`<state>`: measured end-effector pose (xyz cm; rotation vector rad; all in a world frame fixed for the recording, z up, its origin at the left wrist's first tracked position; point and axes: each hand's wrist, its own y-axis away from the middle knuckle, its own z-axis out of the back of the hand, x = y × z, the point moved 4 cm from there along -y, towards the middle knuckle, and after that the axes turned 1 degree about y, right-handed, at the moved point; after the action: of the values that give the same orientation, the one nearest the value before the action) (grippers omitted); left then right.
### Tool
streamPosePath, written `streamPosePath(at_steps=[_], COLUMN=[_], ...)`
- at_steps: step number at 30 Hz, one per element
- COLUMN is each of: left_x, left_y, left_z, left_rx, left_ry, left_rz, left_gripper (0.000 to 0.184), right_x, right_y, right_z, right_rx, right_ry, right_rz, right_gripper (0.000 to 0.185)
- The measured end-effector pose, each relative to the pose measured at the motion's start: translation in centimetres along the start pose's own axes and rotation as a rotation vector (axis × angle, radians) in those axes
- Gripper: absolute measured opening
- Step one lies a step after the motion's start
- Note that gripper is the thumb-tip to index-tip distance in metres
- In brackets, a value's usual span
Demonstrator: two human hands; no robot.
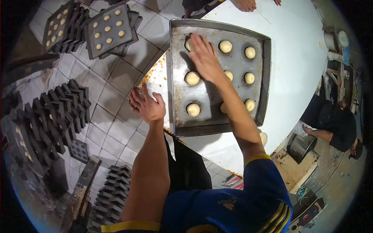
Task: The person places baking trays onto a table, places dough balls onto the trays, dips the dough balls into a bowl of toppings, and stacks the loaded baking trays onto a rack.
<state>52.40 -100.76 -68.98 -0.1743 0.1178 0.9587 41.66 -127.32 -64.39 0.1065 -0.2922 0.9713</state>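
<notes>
A square metal baking tray lies on the white table, with several pale dough balls spaced in rows. My right hand reaches over the tray, flat with fingers stretched out, resting on or just above the far-left dough ball, which it partly covers. That arm also hides parts of the middle and near dough balls. My left hand is spread at the table's left edge beside the tray, holding nothing. Orange crumbs are scattered along that edge.
Stacked trays with dough balls stand on the tiled floor at the far left. More dark stacked trays fill the left side. Another person's hand is at the table's far edge. A person in dark clothes bends near a metal pot at right.
</notes>
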Motion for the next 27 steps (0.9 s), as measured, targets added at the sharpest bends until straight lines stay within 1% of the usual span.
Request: streamPosePath(at_steps=[2, 3, 6, 7, 8, 9, 10, 11, 12, 13, 14, 15, 16, 17, 18, 19, 20, 21, 22, 24, 25, 26, 27], left_x=[0.0, 0.0, 0.2, 0.5, 1.0, 1.6, 3.0, 5.1, 7.5, 10.4, 14.9, 21.3, 28.5, 38.5, 48.1, 55.5, 61.8, 68.3, 74.0, 83.5, 87.6, 91.3, 95.4], left_y=[0.1, 0.0, 0.2, 0.2, 0.3, 0.7, 1.2, 0.8, 0.3, -1.3, -1.8, -2.4, -3.7, -4.8, -5.8, -6.1, -6.8, -7.4, -8.0, -7.8, -7.3, -6.3, -5.5], left_z=[0.1, 0.1, 0.5, 0.6, 0.0, -1.3, -4.4, -4.2, -0.4, 6.9, 11.2, 12.4, 12.4, 9.4, 8.2, 12.9, 17.0, 21.0, 24.2, 30.2, 33.3, 35.7, 36.8], left_rx=[0.002, 0.011, -0.017, 0.012, 0.012, 0.053, 0.000, 0.073, 0.194, 0.182, 0.094, -0.066, -0.225, -0.364, -0.496, -0.519, -0.707, -0.760, -0.888, -1.182, -1.330, -1.442, -1.447], left_ry=[-0.006, -0.015, 0.008, -0.023, 0.009, 0.044, 0.018, 0.258, 0.635, 0.749, 0.643, 0.673, 0.711, 0.963, 1.227, 1.246, 1.277, 1.164, 1.357, 1.331, 1.037, 0.718, 0.717], left_rz=[0.004, 0.017, 0.016, -0.007, -0.008, 0.019, 0.016, -0.041, -0.042, -0.144, -0.128, -0.022, 0.067, 0.265, 0.444, 0.659, 0.580, 0.695, 0.523, 0.778, 0.998, 1.199, 1.214], left_gripper=[0.061, 0.062, 0.061, 0.063, 0.068, 0.075, 0.080, 0.082, 0.080, 0.074, 0.068, 0.062, 0.055, 0.049, 0.043, 0.033, 0.028, 0.027, 0.027, 0.030, 0.031, 0.032, 0.032], right_x=[-1.6, -1.6, -0.1, 0.8, 1.5, 2.9, 4.4, 2.6, 5.6, 7.9, 10.6, 10.6, 13.0, 15.7, 17.5, 19.8, 22.5, 24.0, 26.3, 30.8, 33.3, 35.8, 37.8], right_y=[1.0, 1.8, 7.8, 10.0, 12.6, 15.4, 18.5, 22.4, 24.6, 27.1, 28.6, 32.1, 33.7, 35.0, 36.5, 37.6, 38.3, 39.4, 39.3, 39.5, 38.3, 37.3, 36.6], right_z=[2.9, 4.5, 10.4, 12.5, 13.1, 13.6, 14.2, 10.6, 11.2, 10.3, 10.5, 8.4, 8.8, 7.4, 5.7, 4.5, 3.4, 1.7, 0.4, -2.8, -3.3, -4.3, -5.1], right_rx=[-0.223, -0.236, -0.418, -0.473, -0.471, -0.445, -0.416, -0.335, -0.371, -0.488, -0.386, -0.265, -0.220, -0.274, -0.230, -0.182, -0.150, -0.059, -0.052, -0.061, -0.046, 0.045, 0.129], right_ry=[-0.599, -0.595, -0.919, -1.035, -1.070, -1.048, -1.027, -0.987, -0.998, -0.888, -0.944, -0.920, -0.713, -0.701, -0.704, -0.732, -0.735, -0.683, -0.622, -0.676, -0.663, -0.707, -0.750], right_rz=[-0.125, -0.117, -0.360, -0.430, -0.501, -0.581, -0.660, -0.752, -0.646, -0.729, -0.720, -0.677, -0.704, -0.672, -0.659, -0.685, -0.695, -0.720, -0.597, -0.587, -0.564, -0.607, -0.657], right_gripper=[0.075, 0.075, 0.079, 0.080, 0.082, 0.078, 0.074, 0.069, 0.064, 0.051, 0.044, 0.042, 0.041, 0.039, 0.039, 0.040, 0.041, 0.043, 0.044, 0.045, 0.045, 0.043, 0.041])
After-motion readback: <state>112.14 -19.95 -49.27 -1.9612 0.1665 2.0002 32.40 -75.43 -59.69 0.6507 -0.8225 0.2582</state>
